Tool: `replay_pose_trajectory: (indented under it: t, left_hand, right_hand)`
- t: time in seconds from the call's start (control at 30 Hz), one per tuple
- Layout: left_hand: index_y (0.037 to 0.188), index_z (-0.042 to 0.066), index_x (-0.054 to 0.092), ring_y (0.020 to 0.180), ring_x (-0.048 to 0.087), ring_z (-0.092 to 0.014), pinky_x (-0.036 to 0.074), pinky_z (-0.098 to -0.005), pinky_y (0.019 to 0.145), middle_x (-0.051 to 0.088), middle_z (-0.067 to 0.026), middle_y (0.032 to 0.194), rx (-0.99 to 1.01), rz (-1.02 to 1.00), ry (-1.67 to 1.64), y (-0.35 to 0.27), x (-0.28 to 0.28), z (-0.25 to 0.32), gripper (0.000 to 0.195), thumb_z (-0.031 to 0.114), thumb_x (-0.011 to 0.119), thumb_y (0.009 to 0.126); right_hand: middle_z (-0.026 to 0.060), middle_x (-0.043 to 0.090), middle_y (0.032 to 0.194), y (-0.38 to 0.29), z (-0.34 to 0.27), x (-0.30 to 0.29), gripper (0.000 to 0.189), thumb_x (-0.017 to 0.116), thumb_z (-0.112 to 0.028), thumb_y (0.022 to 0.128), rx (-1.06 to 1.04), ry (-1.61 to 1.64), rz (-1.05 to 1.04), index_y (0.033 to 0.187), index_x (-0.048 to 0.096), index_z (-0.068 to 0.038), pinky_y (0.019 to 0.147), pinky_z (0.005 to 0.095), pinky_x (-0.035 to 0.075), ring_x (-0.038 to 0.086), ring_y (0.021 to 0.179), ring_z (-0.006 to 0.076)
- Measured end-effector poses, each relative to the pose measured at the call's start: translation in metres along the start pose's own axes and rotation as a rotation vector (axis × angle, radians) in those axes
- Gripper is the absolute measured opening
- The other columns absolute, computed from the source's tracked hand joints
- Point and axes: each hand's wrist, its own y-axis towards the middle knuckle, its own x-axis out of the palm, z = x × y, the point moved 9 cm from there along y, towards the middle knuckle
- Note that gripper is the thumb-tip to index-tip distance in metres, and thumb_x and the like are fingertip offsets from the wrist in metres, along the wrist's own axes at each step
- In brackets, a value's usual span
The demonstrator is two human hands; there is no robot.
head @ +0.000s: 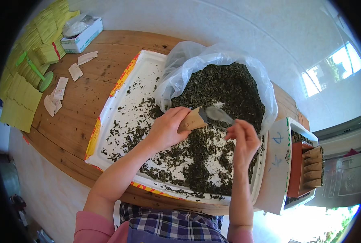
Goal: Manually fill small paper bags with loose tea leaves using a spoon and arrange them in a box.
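Note:
My left hand point(169, 126) grips a small brown kraft paper bag point(193, 120), tilted with its dark mouth turned right. Between the fingers of my right hand point(244, 136) is the handle of a spoon point(217, 113), whose bowl lies close to the bag's mouth. Whether the bowl holds anything is unclear. Both hands are above a shallow white foam tray point(131, 82) strewn with dark dried leaves point(195, 161) that look like tea. Inside the tray a clear plastic bag point(180, 76) lies wide at the mouth, showing a heap of the same leaves point(220, 82).
To the right, a white foam box point(277, 164) holds a reddish-brown tray point(296, 170) of upright kraft paper bags point(312, 167). Small white packets point(60, 88), a green plastic stand point(46, 80), stacked yellow paper point(20, 103) and a white carton point(84, 36) lie leftward on the wooden table point(77, 127).

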Motion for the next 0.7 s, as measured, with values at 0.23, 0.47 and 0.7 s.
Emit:
replay_pose_trajectory:
  t: [0.23,0.47,0.7]
  left_hand:
    - [0.118,0.001,0.053,0.103,0.06,-0.03,0.049,-0.0362,0.089,0.059,-0.0139,0.115,-0.103,0.016,-0.149,0.006,-0.008,-0.003,0.055,0.007,0.078,0.07]
    - [0.118,0.002,0.053,0.102,0.06,-0.028,0.048,-0.0351,0.089,0.059,-0.0123,0.113,-0.162,0.007,-0.183,0.005,-0.008,-0.011,0.055,0.007,0.079,0.069]
    - [0.119,0.001,0.053,0.103,0.06,-0.028,0.048,-0.0353,0.089,0.059,-0.0122,0.113,-0.185,0.005,-0.183,0.006,-0.007,-0.014,0.056,0.008,0.078,0.07]
  right_hand:
    - [0.0106,0.064,0.063,0.109,0.067,-0.027,0.016,0.056,-0.007,0.091,-0.321,-0.797,0.132,0.097,0.066,0.004,0.049,0.0298,0.049,0.063,0.05,0.0166]
    - [0.0117,0.064,0.068,0.12,0.111,0.061,0.017,0.052,-0.004,0.089,0.155,-0.113,-0.103,0.097,0.064,0.006,0.046,0.0286,0.046,0.063,0.049,0.0194]
    - [0.0138,0.065,0.072,0.109,0.102,0.055,0.018,0.055,-0.003,0.086,0.403,0.242,-0.154,0.098,0.062,0.008,0.053,0.0292,0.05,0.062,0.051,0.0201]
